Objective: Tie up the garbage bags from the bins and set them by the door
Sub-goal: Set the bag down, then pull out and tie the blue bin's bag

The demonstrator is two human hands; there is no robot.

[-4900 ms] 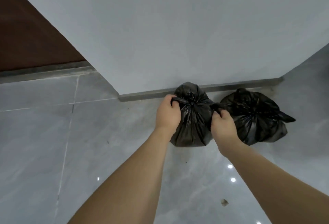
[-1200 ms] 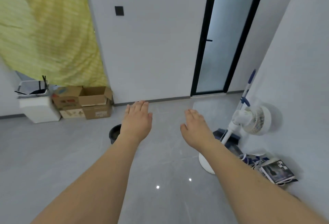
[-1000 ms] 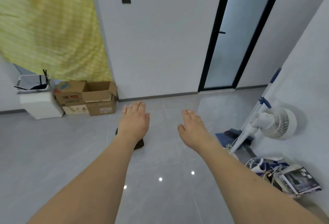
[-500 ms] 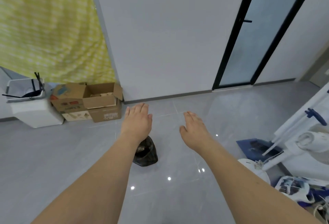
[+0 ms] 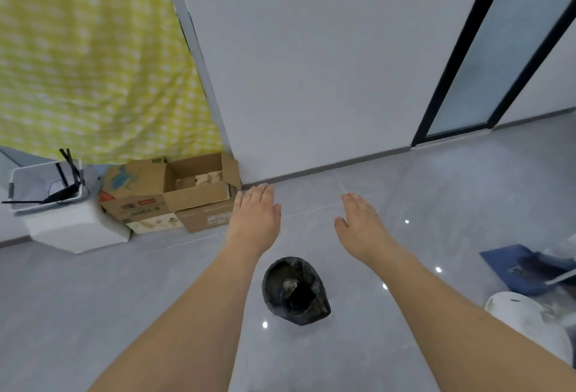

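My fingers on the left hand are straight and lie close together, palm down, and they hold nothing. The fingers of my right hand are also stretched out and relaxed, with the thumb a little apart, and this hand also holds nothing. Both hands are in the air in front of me, well apart from each other, above the grey tiled floor.

Between my two forearms, lower than the hands, a small black garbage bag stands on the floor. Its mouth is open toward me and I can see some rubbish inside. Neither hand touches it.

To the left, an open cardboard box stands against the wall, on top of other boxes. Just beside it on the left is a white bin with a black thing sticking out of its top. A yellow checked curtain hangs above them. On the far right there is a door with a black frame, and a blue dustpan lies near the right edge.
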